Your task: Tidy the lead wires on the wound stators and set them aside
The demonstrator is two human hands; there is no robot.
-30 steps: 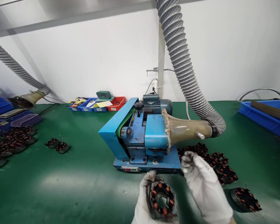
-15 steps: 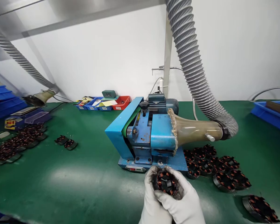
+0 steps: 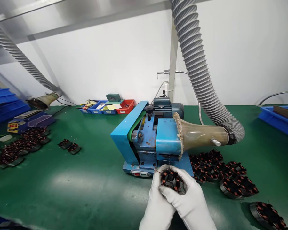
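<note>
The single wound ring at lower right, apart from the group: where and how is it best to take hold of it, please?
Probably by the smooth outer wall of the ring, coming from the left: it lies flat, and its metal side shows bare there, while windings and a thin wire end crowd the top.

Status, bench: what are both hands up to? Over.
Left hand and right hand both grip one copper-wound ring. Held before blue machine. Loose rings crowd machine's right side.
</note>
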